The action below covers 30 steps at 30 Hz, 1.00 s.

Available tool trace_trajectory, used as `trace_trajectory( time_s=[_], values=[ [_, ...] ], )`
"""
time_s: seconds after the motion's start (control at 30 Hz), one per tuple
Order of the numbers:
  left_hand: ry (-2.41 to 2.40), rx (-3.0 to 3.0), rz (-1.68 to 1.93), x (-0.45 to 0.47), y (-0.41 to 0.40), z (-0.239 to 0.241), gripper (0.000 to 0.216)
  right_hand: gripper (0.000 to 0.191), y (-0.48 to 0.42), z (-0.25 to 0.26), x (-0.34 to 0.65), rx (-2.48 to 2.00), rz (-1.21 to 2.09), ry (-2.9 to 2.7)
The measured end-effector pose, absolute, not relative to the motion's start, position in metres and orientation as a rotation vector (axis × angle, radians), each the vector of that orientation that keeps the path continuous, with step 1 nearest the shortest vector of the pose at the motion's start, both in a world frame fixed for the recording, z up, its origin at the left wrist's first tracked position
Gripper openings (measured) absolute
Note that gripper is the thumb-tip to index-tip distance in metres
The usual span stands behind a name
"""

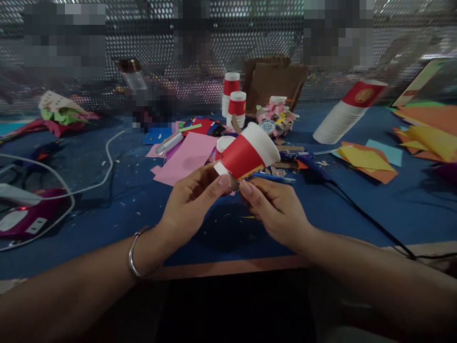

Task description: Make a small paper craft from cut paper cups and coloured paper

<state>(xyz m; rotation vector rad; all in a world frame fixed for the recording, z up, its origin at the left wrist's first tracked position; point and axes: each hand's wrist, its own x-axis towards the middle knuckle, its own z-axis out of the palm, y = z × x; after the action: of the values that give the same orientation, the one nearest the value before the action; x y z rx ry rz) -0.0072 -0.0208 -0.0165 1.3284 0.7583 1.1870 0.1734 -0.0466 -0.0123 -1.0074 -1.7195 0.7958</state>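
A red and white paper cup (pixel 246 151) is held tilted over the blue table, its wide white end up and to the right. My left hand (pixel 200 197) grips its lower end, thumb on top, with a silver bangle at the wrist. My right hand (pixel 273 205) pinches at the cup's lower right side, where a brown strip shows; the fingers beneath are partly hidden. Behind the cup lies a pink paper sheet (pixel 189 157), and another cup (pixel 224 141) is partly covered. A blue pen (pixel 273 178) lies just beyond my right hand.
Stacked paper cups (pixel 342 114) lean at the right; more cup stacks (pixel 236 107) stand at the back near cardboard (pixel 274 85). A glue gun (pixel 307 164) trails a black cord. Orange and yellow papers (pixel 367 159) lie right. A purple power strip (pixel 32 214) and white cable are left.
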Motion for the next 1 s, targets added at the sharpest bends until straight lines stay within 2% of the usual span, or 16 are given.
trace_trajectory(
  time_s=[0.6, 1.0],
  values=[
    [0.799, 1.601, 1.288, -0.0075, -0.0276, -0.0099, 0.038, 0.043, -0.0476, -0.0136, 0.1753, -1.027, 0.599, -1.804],
    [0.816, 1.392, 1.225, -0.0041, -0.0260, -0.0174, 0.034, 0.045, -0.0457, -0.0125, 0.1752, -1.091, 0.590, -1.807]
  ],
)
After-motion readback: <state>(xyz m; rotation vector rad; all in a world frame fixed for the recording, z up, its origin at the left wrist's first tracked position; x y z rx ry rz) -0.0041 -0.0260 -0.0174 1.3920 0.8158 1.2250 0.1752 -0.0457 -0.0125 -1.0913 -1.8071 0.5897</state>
